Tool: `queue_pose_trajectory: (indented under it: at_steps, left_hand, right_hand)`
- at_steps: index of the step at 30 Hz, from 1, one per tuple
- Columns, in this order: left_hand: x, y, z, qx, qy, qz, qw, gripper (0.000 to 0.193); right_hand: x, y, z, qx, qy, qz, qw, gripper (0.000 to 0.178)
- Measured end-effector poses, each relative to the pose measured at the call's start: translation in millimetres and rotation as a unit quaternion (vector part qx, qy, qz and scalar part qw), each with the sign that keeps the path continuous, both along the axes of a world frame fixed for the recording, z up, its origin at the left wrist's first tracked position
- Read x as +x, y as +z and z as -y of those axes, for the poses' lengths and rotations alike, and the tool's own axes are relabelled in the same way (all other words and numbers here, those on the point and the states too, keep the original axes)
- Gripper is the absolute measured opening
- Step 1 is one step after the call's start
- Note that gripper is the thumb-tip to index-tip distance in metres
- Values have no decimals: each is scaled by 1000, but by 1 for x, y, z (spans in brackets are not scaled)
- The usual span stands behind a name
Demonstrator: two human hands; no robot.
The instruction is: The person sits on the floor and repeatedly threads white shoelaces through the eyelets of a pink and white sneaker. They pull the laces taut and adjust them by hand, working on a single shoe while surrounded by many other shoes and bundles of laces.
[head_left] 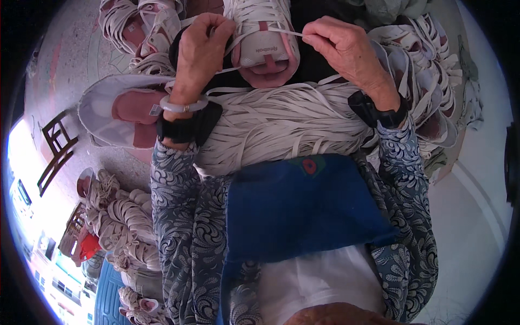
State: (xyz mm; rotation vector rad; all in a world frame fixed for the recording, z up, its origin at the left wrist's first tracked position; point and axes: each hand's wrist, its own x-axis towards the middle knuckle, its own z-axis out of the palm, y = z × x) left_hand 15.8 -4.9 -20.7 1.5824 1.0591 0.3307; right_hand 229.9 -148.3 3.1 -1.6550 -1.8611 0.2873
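Observation:
A white and pink sneaker (pixel 264 51) lies at the top middle, its tongue and pink opening toward me. A flat white shoelace (pixel 290 33) runs through its eyelets and out to both sides. On the right, my right hand (pixel 346 54) pinches that shoelace and holds it taut. My left hand (pixel 201 54) is closed beside the shoe's left edge, with lace running up to its fingers. Across my lap lies a thick bundle of loose white laces (pixel 281 122). To its left, partly behind my left wrist, rests another white and pink shoe (pixel 103 108).
Stacked laced shoes (pixel 428 70) stand at the right, and more shoes (pixel 143 27) at the top left. Rows of shoes (pixel 122 222) lie on the floor at lower left, near a blue plastic piece (pixel 110 295) and a dark wooden chair or stool (pixel 58 142). A blue apron (pixel 303 211) covers my front.

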Motion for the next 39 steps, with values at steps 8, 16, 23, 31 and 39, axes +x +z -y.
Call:
queue_pose_trajectory:
  at_steps: [8,16,23,31,39]
  left_hand:
    - [-29,10,9,121,-135,-1,983,28]
    - [-33,9,4,111,-154,31,981,16]
    - [-13,23,-13,428,-95,44,898,10]
    - [7,39,-10,407,-47,61,910,10]
    - [0,5,16,402,-97,52,909,17]
  right_hand:
    - [-23,11,-18,22,16,-7,1000,14]
    - [-39,16,-31,-8,-16,114,993,13]
    - [-43,6,-37,5,-42,124,991,10]
    - [-48,9,-31,-8,-26,103,994,10]
    - [-54,1,-44,46,-26,45,998,11]
